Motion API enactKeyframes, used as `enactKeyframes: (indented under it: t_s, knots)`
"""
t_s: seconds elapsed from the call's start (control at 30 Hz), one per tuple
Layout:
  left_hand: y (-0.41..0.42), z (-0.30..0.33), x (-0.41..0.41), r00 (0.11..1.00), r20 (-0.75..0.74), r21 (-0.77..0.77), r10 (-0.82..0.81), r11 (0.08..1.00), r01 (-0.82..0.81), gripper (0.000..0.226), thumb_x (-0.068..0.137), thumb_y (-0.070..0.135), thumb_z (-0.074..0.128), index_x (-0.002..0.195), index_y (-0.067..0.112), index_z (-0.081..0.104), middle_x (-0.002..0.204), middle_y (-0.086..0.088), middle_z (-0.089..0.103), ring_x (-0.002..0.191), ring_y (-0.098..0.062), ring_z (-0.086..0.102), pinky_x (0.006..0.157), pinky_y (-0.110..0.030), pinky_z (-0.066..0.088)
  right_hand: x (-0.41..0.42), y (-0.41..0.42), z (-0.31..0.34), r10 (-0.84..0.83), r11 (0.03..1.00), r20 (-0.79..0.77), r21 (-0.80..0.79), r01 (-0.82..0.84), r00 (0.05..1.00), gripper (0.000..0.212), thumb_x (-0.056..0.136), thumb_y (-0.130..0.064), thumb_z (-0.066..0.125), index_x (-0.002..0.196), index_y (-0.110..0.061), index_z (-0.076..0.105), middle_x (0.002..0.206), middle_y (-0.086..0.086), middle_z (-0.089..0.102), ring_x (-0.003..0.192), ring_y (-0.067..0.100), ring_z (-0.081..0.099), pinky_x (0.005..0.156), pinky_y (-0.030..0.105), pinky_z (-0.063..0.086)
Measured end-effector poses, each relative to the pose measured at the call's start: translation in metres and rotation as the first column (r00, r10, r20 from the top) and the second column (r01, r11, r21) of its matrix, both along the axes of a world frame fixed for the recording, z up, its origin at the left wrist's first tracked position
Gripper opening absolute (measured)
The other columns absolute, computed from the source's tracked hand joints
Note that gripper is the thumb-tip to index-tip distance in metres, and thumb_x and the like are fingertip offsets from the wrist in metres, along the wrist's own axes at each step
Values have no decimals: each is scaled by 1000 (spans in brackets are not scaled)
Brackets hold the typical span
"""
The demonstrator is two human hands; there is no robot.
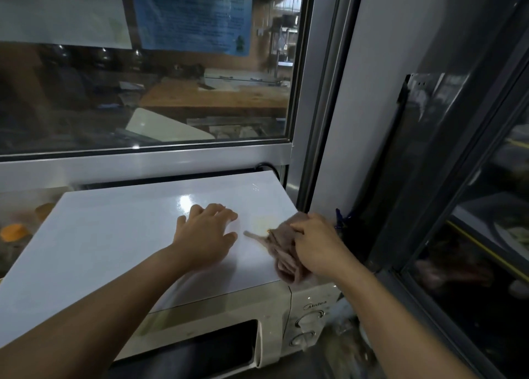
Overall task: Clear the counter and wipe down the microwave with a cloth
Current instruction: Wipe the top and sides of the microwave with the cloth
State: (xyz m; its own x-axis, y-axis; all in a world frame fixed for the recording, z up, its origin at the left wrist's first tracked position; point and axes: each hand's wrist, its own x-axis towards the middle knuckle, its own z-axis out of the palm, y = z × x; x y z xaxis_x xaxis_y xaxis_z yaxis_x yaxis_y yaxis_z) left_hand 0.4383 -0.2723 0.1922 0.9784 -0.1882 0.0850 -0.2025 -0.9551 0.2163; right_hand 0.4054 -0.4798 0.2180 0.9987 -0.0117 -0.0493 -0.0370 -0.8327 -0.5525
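Right hand [317, 244] grips cloth [283, 252] on microwave [114, 235]; left hand [206, 235] flat beside.

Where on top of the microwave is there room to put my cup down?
The microwave top is bare from the left hand out to its left edge, and behind both hands toward the window frame. The front right corner is crowded: the right hand presses the cloth there.

Glass window [171, 98] with taped posters [194, 15], grey metal frame [315, 92], dim wooden counter [217, 95] beyond.
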Motion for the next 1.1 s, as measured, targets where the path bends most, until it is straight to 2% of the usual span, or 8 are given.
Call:
enactKeyframes:
  t_s: [0.07, 0.2, 0.4, 0.57, 0.9, 1.0, 1.03, 1.1]
  knots:
    - [1, 4, 5, 1000, -5, -9, -5, 1000, 5, 42, 90, 44, 47, 131, 34, 45, 146, 6, 39, 129, -27, 35, 105, -49, 31, -7, 7, -5, -40, 998, 56, -51, 43, 998, 25, 97, -26, 37, 110, -13, 55, 127, 8, 44, 115, 25, 42, 97, 34, 39]
    - [11, 8, 20, 999, 45, -48, 23, 999, -21, 41, 93, 40, 45, 133, 32, 44, 146, 5, 40, 131, -28, 34, 106, -50, 29, 0, 15, -22, -58, 978, 118, -192, 80, 991, 40, 95, -31, 40, 129, -11, 32, 134, 13, 31, 119, 26, 35, 101, 34, 32]
    - [28, 6, 54, 992, -14, 17, 129, 992, -128, 43, 95, 34, 36, 138, 34, 35, 149, 7, 34, 136, -27, 26, 107, -49, 25, 68, 18, -19, 1, 985, 38, -173, 6, 999, 39, 95, -26, 40, 131, -11, 34, 137, 16, 29, 122, 33, 34, 99, 40, 35]
    - [30, -2, 62, 988, 58, 31, 145, 989, -147, 41, 94, 36, 36, 135, 36, 39, 147, 9, 34, 129, -25, 31, 103, -45, 31, 128, 24, -23, 43, 979, 44, -201, -34, 998, 44, 94, -30, 38, 134, -13, 33, 138, 18, 31, 124, 35, 35, 97, 42, 36]
    - [34, -5, 64, 988, 39, 3, 148, 989, -149, 40, 93, 40, 40, 133, 42, 38, 145, 13, 32, 125, -23, 31, 100, -43, 33, 199, 32, -20, 158, 958, 95, -258, -129, 983, 39, 98, -27, 28, 131, -13, 42, 137, 16, 31, 127, 36, 30, 108, 44, 29]
    - [34, -4, 63, 988, 30, -14, 152, 988, -152, 40, 93, 40, 40, 132, 42, 38, 144, 14, 32, 125, -23, 31, 100, -42, 33, 186, 37, -17, 523, 721, 183, -615, -318, 832, 38, 95, -38, 38, 122, -20, 58, 126, 4, 49, 120, 29, 36, 103, 42, 29]
    - [34, -3, 62, 988, 25, -14, 154, 988, -154, 40, 93, 40, 40, 133, 42, 38, 144, 14, 32, 125, -23, 31, 100, -42, 33, 179, 46, -17, 648, 638, 200, -669, -381, 735, 38, 93, -42, 41, 117, -23, 62, 121, 1, 54, 118, 27, 39, 101, 42, 30]
    - [33, -1, 61, 988, 16, -8, 156, 988, -156, 40, 93, 39, 41, 133, 42, 38, 144, 14, 32, 126, -23, 31, 100, -41, 33, 166, 64, -22, 735, 635, 253, -582, -507, 630, 33, 93, -34, 46, 116, -18, 63, 120, 3, 56, 120, 26, 41, 102, 42, 30]
